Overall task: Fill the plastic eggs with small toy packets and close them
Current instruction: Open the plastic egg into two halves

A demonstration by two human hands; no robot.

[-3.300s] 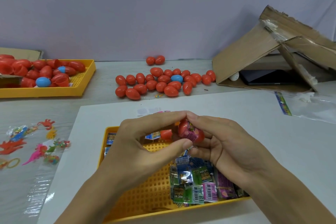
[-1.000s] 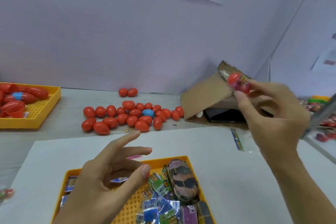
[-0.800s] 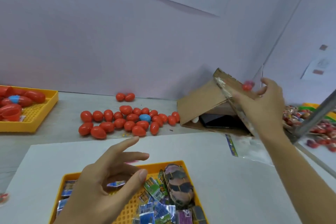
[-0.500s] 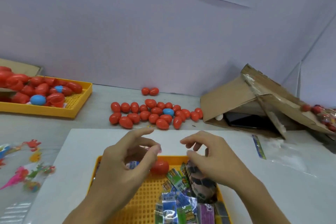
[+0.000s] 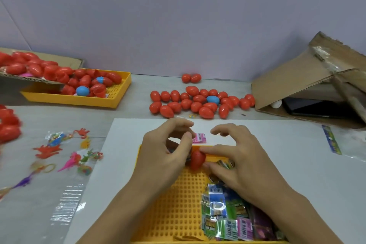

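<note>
Pale grey surface (image 5: pixel 138 113) under a plain lilac wall carries everything you work with, and a white sheet (image 5: pixel 277 144) lies across its near half. On that sheet sits your yellow perforated tray (image 5: pixel 178 204), its floor a grid of small holes, with glossy crinkled toy packets (image 5: pixel 225 216) heaped in its near right corner. Your right hand (image 5: pixel 243 166) pinches a smooth red plastic egg (image 5: pixel 197 159) between thumb and forefinger over the tray's far edge; the egg stands roughly upright, long axis pointing away from you. Your left hand (image 5: pixel 166 154) has its fingers curled in beside the egg (whether they touch it or hold something, you cannot tell). One pink packet (image 5: pixel 199 137) lies on the sheet just beyond your fingers. Farther back, a loose cluster of red eggs (image 5: pixel 200 103) with one blue among them lies on the bare surface. A second yellow tray (image 5: pixel 79 99) of eggs stands far left, a torn cardboard box (image 5: pixel 309 85) far right, and rubbery toy figures (image 5: pixel 59 152) in clear film lie to your left.
</note>
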